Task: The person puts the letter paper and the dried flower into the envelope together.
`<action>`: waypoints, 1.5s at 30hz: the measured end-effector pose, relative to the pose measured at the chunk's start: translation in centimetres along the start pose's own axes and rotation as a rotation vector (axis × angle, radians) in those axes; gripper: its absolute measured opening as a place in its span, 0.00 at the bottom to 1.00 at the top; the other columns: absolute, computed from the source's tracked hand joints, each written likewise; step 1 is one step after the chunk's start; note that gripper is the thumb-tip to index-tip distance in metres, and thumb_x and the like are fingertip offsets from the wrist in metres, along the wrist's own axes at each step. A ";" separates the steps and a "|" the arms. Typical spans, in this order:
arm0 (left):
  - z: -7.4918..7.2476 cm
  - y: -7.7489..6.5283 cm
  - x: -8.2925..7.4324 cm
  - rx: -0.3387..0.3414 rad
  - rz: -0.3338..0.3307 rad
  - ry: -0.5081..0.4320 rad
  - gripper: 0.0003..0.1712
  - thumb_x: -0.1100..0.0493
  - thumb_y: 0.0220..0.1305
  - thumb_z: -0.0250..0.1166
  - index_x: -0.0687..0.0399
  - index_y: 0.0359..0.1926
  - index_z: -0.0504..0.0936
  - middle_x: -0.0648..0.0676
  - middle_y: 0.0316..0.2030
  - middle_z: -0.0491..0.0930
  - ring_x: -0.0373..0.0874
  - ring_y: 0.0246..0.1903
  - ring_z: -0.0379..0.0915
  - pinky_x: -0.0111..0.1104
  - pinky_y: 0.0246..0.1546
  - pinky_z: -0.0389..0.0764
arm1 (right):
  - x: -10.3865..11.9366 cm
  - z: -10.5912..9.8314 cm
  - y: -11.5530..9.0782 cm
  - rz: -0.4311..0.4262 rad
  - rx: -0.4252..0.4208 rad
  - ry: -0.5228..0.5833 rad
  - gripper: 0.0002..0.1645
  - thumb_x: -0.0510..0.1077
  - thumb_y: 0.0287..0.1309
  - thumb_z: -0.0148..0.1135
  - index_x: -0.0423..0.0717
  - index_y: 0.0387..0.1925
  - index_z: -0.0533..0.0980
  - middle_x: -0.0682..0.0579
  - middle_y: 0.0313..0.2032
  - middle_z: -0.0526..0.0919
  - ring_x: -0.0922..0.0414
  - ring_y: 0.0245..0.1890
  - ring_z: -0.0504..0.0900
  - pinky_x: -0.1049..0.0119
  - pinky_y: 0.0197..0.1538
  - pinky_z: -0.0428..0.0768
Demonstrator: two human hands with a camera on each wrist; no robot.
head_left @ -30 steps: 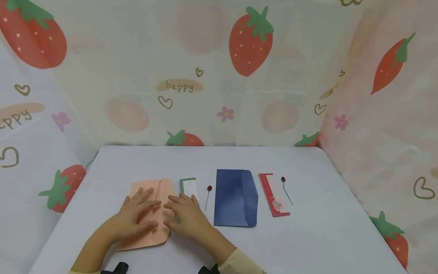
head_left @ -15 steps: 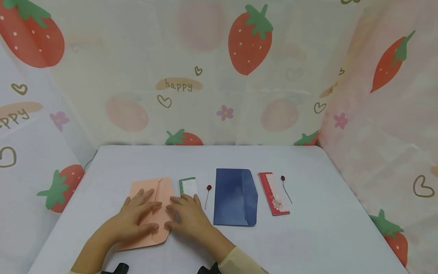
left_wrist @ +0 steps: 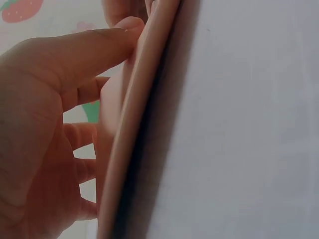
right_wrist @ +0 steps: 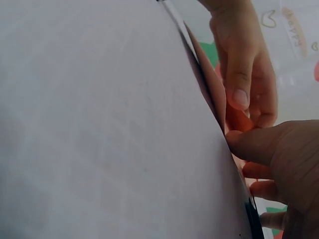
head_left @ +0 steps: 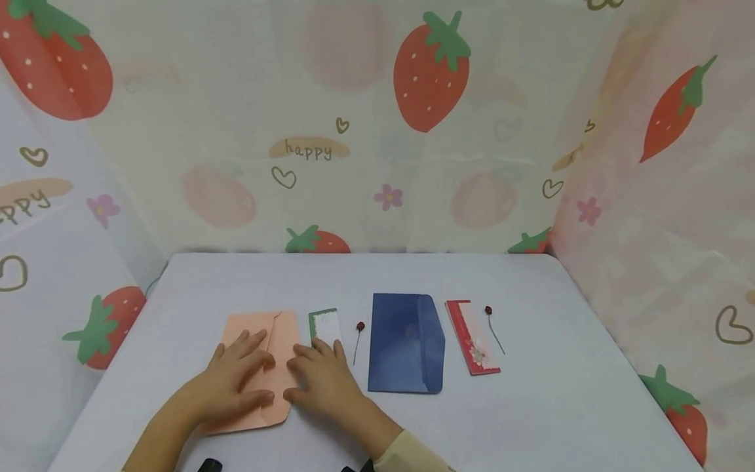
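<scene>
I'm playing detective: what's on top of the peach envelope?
The left hand is over the envelope, and the right hand is at its edge. The paper under the hands is covered.

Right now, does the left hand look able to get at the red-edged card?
Probably not directly: the left hand touches the peach envelope, and the right hand and blue envelope lie between it and the red-edged card.

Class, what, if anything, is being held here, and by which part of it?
Nothing seems held: the left grip rests spread on the peach envelope and the right grip touches its right edge, neither visibly pinching it.
</scene>
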State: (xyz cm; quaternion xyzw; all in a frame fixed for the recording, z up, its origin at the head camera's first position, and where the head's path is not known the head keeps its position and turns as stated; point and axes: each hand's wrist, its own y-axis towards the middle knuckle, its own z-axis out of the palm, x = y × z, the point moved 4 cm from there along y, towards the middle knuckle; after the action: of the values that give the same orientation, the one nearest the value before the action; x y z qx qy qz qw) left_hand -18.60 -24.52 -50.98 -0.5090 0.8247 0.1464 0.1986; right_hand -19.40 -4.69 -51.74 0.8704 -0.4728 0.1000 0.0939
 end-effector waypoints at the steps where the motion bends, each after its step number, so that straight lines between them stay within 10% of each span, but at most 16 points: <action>1: 0.0 0.0 0.1 0.001 -0.005 0.000 0.26 0.28 0.58 0.68 0.31 0.50 0.76 0.61 0.78 0.58 0.71 0.77 0.42 0.75 0.67 0.42 | 0.1 0.0 0.0 0.000 0.001 -0.004 0.28 0.68 0.61 0.67 0.66 0.60 0.79 0.63 0.72 0.70 0.49 0.76 0.63 0.36 0.74 0.59; 21: -0.8 0.1 1.5 -0.084 0.058 -0.129 0.27 0.36 0.53 0.77 0.35 0.42 0.70 0.60 0.76 0.60 0.71 0.75 0.51 0.71 0.65 0.61 | 0.0 -0.1 -0.2 0.004 0.001 -0.078 0.29 0.70 0.62 0.63 0.67 0.61 0.78 0.63 0.73 0.70 0.50 0.76 0.64 0.35 0.73 0.60; 27: -1.2 -0.2 1.6 -0.067 0.046 -0.140 0.26 0.57 0.49 0.75 0.39 0.45 0.69 0.58 0.77 0.58 0.68 0.76 0.49 0.68 0.66 0.62 | 0.1 -0.3 -0.3 0.008 -0.003 -0.059 0.28 0.69 0.62 0.64 0.67 0.60 0.79 0.64 0.72 0.70 0.50 0.76 0.64 0.34 0.72 0.60; 35: -1.7 -0.9 1.8 -0.047 0.015 -0.176 0.35 0.60 0.49 0.74 0.44 0.59 0.72 0.54 0.78 0.57 0.64 0.77 0.51 0.16 0.65 0.46 | 0.1 -0.3 -0.3 -0.005 -0.021 -0.046 0.28 0.69 0.61 0.65 0.67 0.59 0.79 0.64 0.72 0.71 0.50 0.75 0.65 0.32 0.71 0.60; 41: -1.9 -0.8 1.9 -0.022 0.019 -0.243 0.31 0.61 0.49 0.77 0.40 0.50 0.69 0.51 0.78 0.57 0.67 0.77 0.47 0.65 0.68 0.59 | 0.1 -0.2 -0.3 -0.010 -0.031 -0.074 0.27 0.70 0.61 0.65 0.68 0.58 0.79 0.64 0.71 0.71 0.50 0.75 0.66 0.32 0.71 0.61; 45: -1.8 -0.7 1.8 -0.017 0.014 -0.242 0.31 0.61 0.49 0.77 0.41 0.50 0.69 0.52 0.78 0.57 0.67 0.78 0.46 0.69 0.66 0.58 | 0.3 -0.2 -0.4 -0.014 -0.023 -0.096 0.27 0.70 0.62 0.64 0.67 0.58 0.79 0.63 0.72 0.70 0.47 0.74 0.66 0.32 0.71 0.61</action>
State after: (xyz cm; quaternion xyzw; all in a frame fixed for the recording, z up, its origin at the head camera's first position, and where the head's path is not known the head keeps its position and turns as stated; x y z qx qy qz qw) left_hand -19.02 -27.06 -50.28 -0.4834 0.7969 0.2154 0.2913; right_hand -18.95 -4.71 -51.51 0.8764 -0.4717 0.0519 0.0819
